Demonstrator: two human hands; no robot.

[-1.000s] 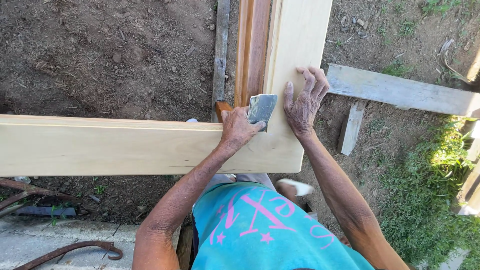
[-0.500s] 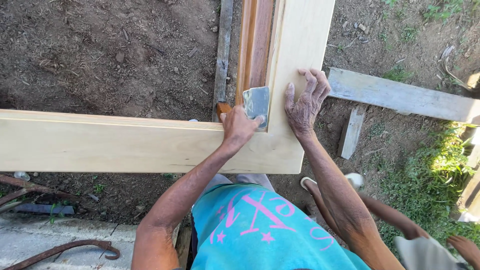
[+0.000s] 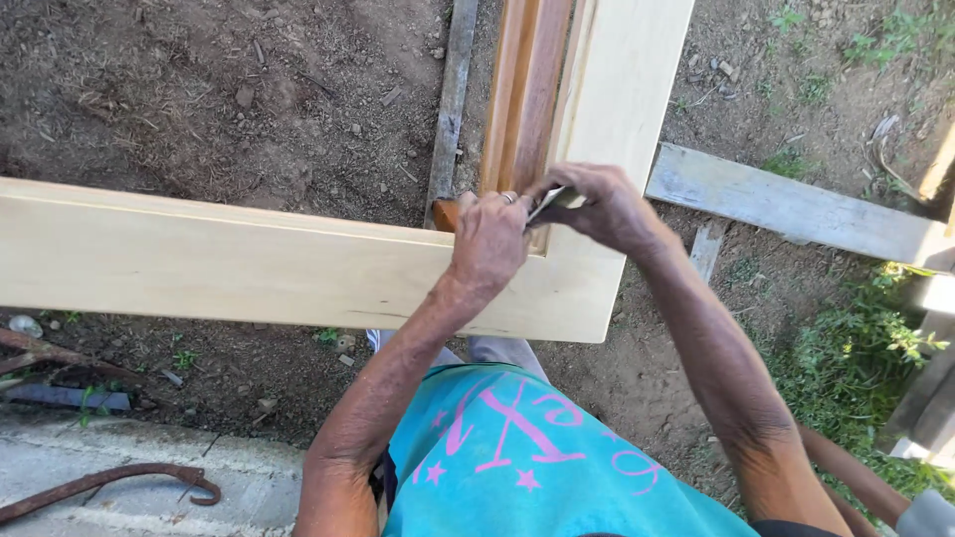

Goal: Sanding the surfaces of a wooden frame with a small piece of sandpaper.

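Bright daylight from the right; sharp focus, soft shadows.

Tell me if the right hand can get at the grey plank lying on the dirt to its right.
Probably yes. The right hand is at the frame corner with the scraper, and the grey plank lies on open ground just beyond, nothing between. The fingers are busy on the blade, though, so they would have to let go.

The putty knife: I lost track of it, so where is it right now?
In the head view the putty knife sits just right of centre, pinched between the left hand and right hand, over the inner corner of the pale wooden frame.
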